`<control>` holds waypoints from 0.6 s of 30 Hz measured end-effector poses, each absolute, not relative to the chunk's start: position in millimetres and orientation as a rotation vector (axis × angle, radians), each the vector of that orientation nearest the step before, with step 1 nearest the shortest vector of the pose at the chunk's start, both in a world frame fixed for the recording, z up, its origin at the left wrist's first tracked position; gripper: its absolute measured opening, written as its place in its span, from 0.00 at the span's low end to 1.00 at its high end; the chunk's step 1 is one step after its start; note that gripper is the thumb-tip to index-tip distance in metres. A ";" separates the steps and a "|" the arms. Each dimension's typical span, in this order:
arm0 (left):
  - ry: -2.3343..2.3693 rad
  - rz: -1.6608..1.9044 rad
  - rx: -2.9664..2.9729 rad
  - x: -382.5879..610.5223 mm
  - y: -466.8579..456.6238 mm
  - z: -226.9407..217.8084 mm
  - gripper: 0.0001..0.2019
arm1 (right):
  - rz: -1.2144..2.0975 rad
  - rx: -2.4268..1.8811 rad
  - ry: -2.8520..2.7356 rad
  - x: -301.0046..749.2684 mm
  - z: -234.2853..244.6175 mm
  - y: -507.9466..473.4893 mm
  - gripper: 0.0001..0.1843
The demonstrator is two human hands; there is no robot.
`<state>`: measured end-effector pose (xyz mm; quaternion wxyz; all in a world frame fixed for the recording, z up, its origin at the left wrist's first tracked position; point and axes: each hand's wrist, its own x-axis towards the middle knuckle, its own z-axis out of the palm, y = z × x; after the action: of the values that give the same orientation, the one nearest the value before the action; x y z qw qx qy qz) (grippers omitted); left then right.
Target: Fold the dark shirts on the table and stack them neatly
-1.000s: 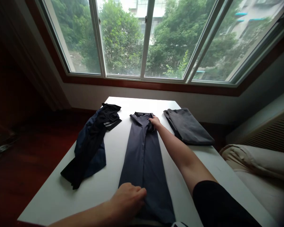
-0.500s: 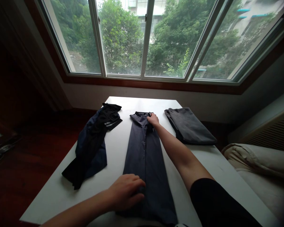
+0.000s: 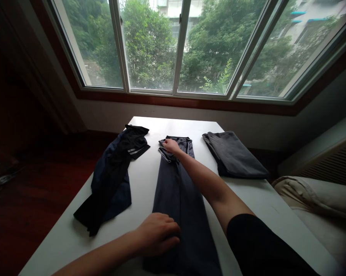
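A pair of dark grey trousers (image 3: 177,191) lies lengthwise down the middle of the white table (image 3: 144,172), waistband at the far end. My right hand (image 3: 170,145) reaches far forward and pinches the left part of the waistband, which is folded over there. My left hand (image 3: 157,234) rests on the near left edge of the trouser legs, its fingers curled and pressing down on the cloth.
A dark navy and black garment (image 3: 115,172) lies crumpled on the table's left side. A folded grey garment (image 3: 233,155) sits at the far right. A large window (image 3: 178,46) stands behind the table. A beige cushion (image 3: 313,199) lies at the right.
My right hand has slid leftward along the waistband, from its right part to its left, turning the fabric over. My left hand has stayed on the near end of the trousers.
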<state>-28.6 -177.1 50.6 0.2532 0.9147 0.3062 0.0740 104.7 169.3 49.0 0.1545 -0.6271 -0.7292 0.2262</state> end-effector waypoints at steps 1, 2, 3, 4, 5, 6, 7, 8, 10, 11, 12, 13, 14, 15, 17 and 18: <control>0.836 0.211 2.484 -29.1 -177.1 50.0 0.09 | 0.501 -1.794 -2.085 100.9 50.3 176.2 0.12; 0.839 0.215 2.484 -29.6 -177.0 49.4 0.09 | 0.401 -1.789 -2.087 97.3 51.5 183.6 0.13; 0.842 0.215 2.485 -30.2 -176.9 48.9 0.09 | 0.341 -1.780 -2.106 93.8 52.4 191.0 0.14; 0.845 0.214 2.487 -30.7 -176.7 48.3 0.09 | 0.311 -1.776 -2.145 90.2 52.5 198.1 0.15; 0.848 0.214 2.489 -31.2 -176.5 47.8 0.09 | 0.289 -1.780 -2.198 86.7 51.7 204.6 0.16; 0.850 0.214 2.488 -31.6 -176.2 47.3 0.09 | 0.282 -1.792 -2.252 83.1 50.0 210.5 0.17; 0.849 0.216 2.486 -32.0 -175.8 46.8 0.09 | 0.291 -1.809 -2.296 79.7 47.4 215.8 0.17; 0.845 0.218 2.481 -32.3 -175.4 46.4 0.09 | 0.315 -1.827 -2.320 76.6 44.0 220.4 0.17; 0.840 0.224 2.470 -32.5 -174.4 45.5 0.09 | 0.368 -1.844 -2.304 71.9 36.4 228.2 0.16; 0.843 0.226 2.466 -32.5 -173.9 45.2 0.09 | 0.384 -1.841 -2.282 70.7 32.9 231.5 0.15; 0.848 0.226 2.464 -32.3 -173.5 45.0 0.09 | 0.407 -1.839 -2.256 70.6 30.0 234.7 0.14; 0.854 0.223 2.464 -32.0 -173.1 44.9 0.09 | 0.439 -1.836 -2.224 71.6 27.9 237.7 0.13; 0.860 0.219 2.466 -31.6 -172.8 44.9 0.09 | 0.477 -1.833 -2.183 73.7 26.7 240.7 0.12; 0.866 0.213 2.469 -31.1 -172.7 45.1 0.09 | 0.517 -1.829 -2.133 76.8 26.5 243.6 0.12; 0.879 0.207 2.479 -29.8 -173.2 45.1 0.09 | 0.593 -1.818 -2.013 85.0 28.4 248.5 0.13; 0.886 0.207 2.484 -28.9 -173.9 44.4 0.09 | 0.627 -1.808 -1.950 89.5 30.1 250.3 0.15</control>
<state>-28.9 -173.9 44.4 0.2454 0.9103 0.3246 0.0757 89.5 250.3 30.1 0.2031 -0.6480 -0.6988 0.2248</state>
